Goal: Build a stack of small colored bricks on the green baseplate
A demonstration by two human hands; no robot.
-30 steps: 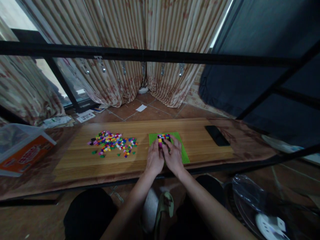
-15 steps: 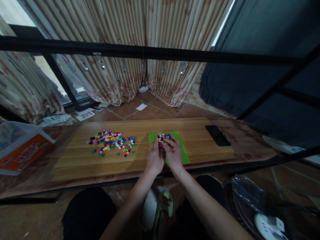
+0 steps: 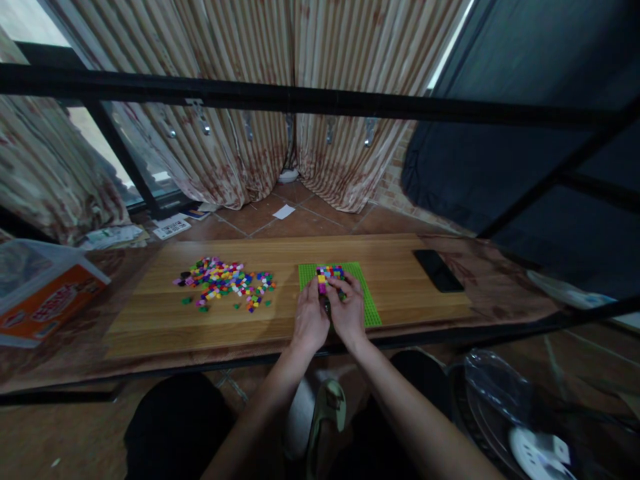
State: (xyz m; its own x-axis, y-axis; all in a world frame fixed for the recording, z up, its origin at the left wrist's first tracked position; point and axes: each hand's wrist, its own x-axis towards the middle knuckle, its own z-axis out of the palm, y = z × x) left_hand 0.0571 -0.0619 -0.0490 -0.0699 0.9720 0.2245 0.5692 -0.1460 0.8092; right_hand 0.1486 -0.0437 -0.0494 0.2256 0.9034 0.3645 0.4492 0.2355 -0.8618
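A green studded baseplate (image 3: 369,301) lies on the wooden board in front of me. Near its far edge sits a cluster of small coloured building bricks (image 3: 331,271), with yellow and magenta ones on its near left side. My left hand (image 3: 311,313) is closed at the left side of these bricks, fingertips against them. From the right, my right hand (image 3: 349,310) is closed too, its thumb and fingers pressed on the bricks. The hands nearly touch and hide part of the cluster and the plate's near side.
Loose bricks (image 3: 225,279) lie heaped on the wooden board (image 3: 165,333) to the left. A black phone (image 3: 438,271) rests at its right end. A clear tub with an orange label (image 3: 50,300) stands at far left. A dark metal bar (image 3: 320,103) crosses beyond the board.
Both hands stay at the bricks with small finger shifts. The yellow and magenta bricks between the fingertips show more plainly now. The view has shifted slightly.
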